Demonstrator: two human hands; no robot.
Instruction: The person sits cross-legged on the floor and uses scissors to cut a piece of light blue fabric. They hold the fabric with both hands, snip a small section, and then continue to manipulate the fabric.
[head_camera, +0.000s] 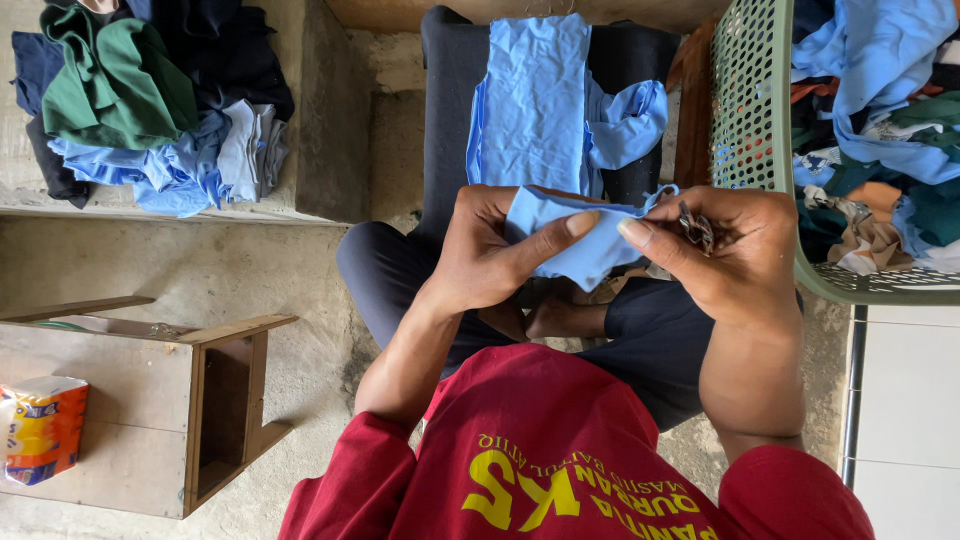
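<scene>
Pinching light-blue fabric piece (575, 245) at chest height, both hands meeting just above lap. Left hand (485, 255) is closing thumb and fingers on cloth's left edge, grip tight. Right hand (735, 250) is pinching right edge with fingertips while curling around small dark snips (697, 228). Step looking like trimming or inspecting edge. Next move calling for taut cloth, blades aligned to edge. Longer blue garment (535, 100) is lying beyond fabric piece; green mesh basket (755, 100) of mixed clothes is standing right of it.
</scene>
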